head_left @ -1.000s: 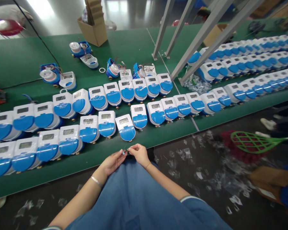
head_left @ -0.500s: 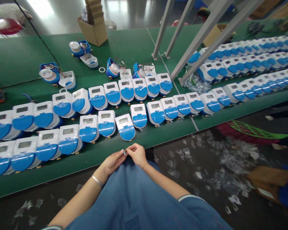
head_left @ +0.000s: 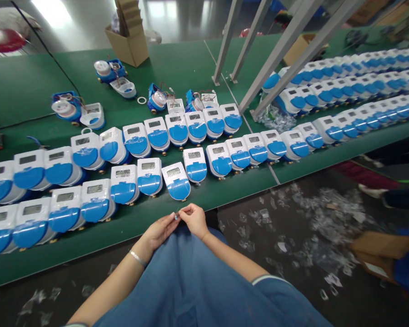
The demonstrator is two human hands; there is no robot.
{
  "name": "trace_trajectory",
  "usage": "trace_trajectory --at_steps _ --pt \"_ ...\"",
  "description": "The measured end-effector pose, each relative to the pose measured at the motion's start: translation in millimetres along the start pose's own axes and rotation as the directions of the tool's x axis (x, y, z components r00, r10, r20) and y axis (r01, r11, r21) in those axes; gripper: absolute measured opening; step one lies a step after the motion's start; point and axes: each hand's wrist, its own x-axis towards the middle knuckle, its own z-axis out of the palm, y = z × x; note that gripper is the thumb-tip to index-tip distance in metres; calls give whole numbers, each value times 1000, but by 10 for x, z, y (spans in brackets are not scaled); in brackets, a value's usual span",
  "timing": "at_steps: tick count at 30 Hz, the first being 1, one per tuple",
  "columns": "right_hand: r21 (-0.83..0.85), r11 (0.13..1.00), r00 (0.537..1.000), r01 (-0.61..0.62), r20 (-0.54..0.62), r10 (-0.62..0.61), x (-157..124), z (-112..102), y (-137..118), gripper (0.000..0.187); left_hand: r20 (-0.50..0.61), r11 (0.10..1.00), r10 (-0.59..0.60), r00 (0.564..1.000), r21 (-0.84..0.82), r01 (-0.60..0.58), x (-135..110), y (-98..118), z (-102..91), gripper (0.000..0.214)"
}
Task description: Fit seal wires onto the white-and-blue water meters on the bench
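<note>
My left hand (head_left: 160, 230) and my right hand (head_left: 194, 219) meet over my lap at the near edge of the green table (head_left: 177, 68). Both pinch one tiny bluish part (head_left: 176, 216) between their fingertips; it is too small to name. A silver bracelet (head_left: 137, 258) circles my left wrist. Just beyond my hands lies a white and blue meter (head_left: 177, 180), tilted out of its row. Several more meters (head_left: 88, 190) stand in rows to its left and right.
Opened meters with loose wires (head_left: 66, 109) lie farther back, near a white ring (head_left: 142, 100) and a cardboard box (head_left: 127, 38). Grey metal struts (head_left: 276, 54) rise from the table. Plastic scraps (head_left: 310, 227) litter the dark floor. Another person's shoe (head_left: 370, 190) shows at right.
My hands keep pinching the small part in the same spot. The green swatter and red thing at right have moved out of view. The view has shifted slightly.
</note>
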Motion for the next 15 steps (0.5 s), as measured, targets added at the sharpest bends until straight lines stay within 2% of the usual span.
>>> trace_trajectory --at_steps 5,15 --pt "-69 998 1000 12 -9 -13 5 0 -5 10 22 1000 2 1000 -2 -2 25 -7 -23 9" --pt "-68 998 1000 11 1 -11 4 3 24 12 25 1000 7 1000 -5 -7 -6 8 4 9"
